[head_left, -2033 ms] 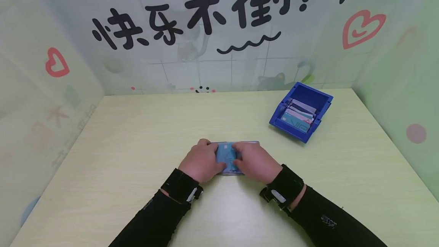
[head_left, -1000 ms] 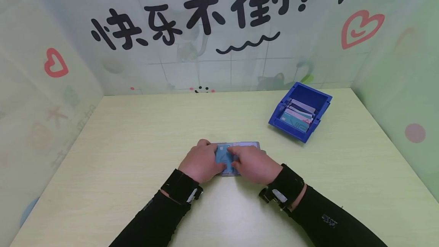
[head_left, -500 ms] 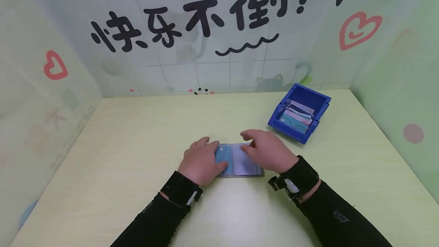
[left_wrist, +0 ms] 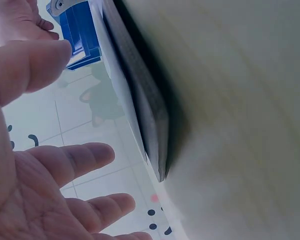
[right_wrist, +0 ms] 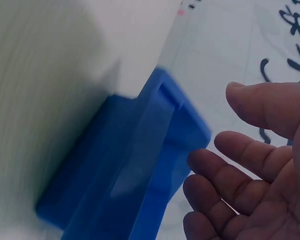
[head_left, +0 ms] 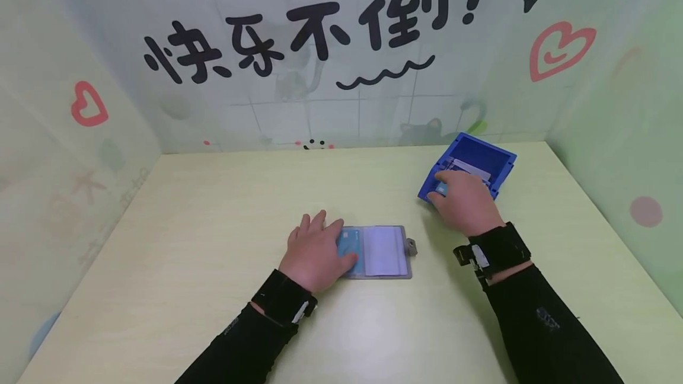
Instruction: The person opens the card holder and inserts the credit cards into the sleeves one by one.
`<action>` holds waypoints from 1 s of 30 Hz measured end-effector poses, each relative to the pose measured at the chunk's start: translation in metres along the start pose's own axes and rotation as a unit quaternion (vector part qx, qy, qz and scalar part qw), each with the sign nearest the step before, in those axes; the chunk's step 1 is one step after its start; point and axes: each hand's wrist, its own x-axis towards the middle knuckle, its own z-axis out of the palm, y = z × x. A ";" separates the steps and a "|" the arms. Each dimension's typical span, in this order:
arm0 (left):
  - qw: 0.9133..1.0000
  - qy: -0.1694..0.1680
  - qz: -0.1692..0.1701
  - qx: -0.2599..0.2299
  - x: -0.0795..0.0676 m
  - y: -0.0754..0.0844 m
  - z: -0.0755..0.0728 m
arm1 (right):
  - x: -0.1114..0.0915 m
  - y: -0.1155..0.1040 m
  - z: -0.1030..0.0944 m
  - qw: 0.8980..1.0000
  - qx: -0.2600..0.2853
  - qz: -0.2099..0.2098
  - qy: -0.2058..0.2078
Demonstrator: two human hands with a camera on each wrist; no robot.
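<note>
A grey card holder (head_left: 385,250) with pale sleeves lies spread on the table, its snap strap (head_left: 410,247) sticking out on the right. A light-blue card (head_left: 349,243) sits in its left side. My left hand (head_left: 316,256) is at that side with fingers spread, thumb and index over the card's edge; the left wrist view shows the holder's thick grey edge (left_wrist: 140,85) beside the fingers. My right hand (head_left: 469,203) is over the blue plastic box (head_left: 482,156), thumb and fingers apart, partly hiding the cards (head_left: 472,168) inside. In the right wrist view, nothing shows between its loosely bent fingers.
The pale wooden table (head_left: 229,206) ends at a printed backdrop (head_left: 299,117), with side panels left and right. The box, its lid tilted back, stands near the right rear of the table.
My right hand has left the card holder and moved right and away to the blue box. The holder's right sleeve and strap have come into view. My left hand stays, its fingers more spread.
</note>
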 end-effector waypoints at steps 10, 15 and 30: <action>1.000 -0.003 0.001 -0.002 0.000 0.000 0.001 | 0.015 0.022 0.000 0.994 -0.105 0.009 -0.002; 1.000 -0.003 0.002 -0.002 0.001 0.000 0.001 | 0.019 0.024 -0.005 0.996 -0.078 0.023 -0.029; 1.000 -0.009 0.001 0.001 0.000 0.001 0.002 | 0.038 0.040 -0.010 0.983 -0.172 0.040 -0.058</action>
